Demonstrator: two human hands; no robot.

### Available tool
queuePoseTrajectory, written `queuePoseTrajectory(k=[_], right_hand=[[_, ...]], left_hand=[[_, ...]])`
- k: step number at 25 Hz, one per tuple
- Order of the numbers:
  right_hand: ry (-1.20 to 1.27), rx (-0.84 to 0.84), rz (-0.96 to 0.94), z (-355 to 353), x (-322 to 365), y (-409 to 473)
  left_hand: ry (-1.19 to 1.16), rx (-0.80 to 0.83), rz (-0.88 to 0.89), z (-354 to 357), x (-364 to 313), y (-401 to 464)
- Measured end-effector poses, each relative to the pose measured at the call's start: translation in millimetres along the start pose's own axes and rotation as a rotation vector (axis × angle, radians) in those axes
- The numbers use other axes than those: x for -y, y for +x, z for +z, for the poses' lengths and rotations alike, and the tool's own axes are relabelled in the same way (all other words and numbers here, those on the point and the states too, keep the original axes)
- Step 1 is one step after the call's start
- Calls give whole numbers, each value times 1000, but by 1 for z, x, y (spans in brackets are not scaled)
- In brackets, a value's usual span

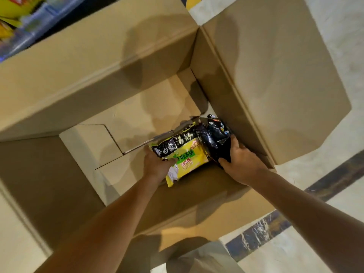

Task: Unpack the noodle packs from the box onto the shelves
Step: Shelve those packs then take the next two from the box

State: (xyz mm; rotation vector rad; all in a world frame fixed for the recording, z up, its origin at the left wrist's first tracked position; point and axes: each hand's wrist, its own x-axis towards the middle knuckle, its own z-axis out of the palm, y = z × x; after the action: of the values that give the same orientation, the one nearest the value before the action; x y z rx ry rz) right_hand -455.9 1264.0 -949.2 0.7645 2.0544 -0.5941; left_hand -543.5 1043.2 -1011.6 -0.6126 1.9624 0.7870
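A large open cardboard box (94,79) fills the view, its floor mostly bare. In its near right corner lie a yellow noodle pack (189,154) with a black band and, to its right, a black noodle pack (214,138). My left hand (155,166) grips the left end of the yellow pack. My right hand (242,160) is closed around the lower right side of the black pack. Both arms reach down into the box from the near edge.
The box's flaps stand open, a wide one (275,75) on the right. A shelf with yellow packs (17,8) shows at the top left. Pale marble floor with a dark stripe (295,217) lies to the right.
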Motion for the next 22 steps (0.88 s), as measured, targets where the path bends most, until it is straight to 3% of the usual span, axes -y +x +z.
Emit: queuePoseTrajectory(k=[4,13,16,22], right_hand=[[18,10,30,-2,2,1],[-133,25,96,-3,16,9],[-79,8,157,0,25,17],[-41,-182,154,11,32,13]], left_hand=[[-113,-36,-23,6,-5,-14],[20,41,391,-45,-5,-44],[-17,52,399,-65,0,-43],[-104,25,427,-91,-1,-53]])
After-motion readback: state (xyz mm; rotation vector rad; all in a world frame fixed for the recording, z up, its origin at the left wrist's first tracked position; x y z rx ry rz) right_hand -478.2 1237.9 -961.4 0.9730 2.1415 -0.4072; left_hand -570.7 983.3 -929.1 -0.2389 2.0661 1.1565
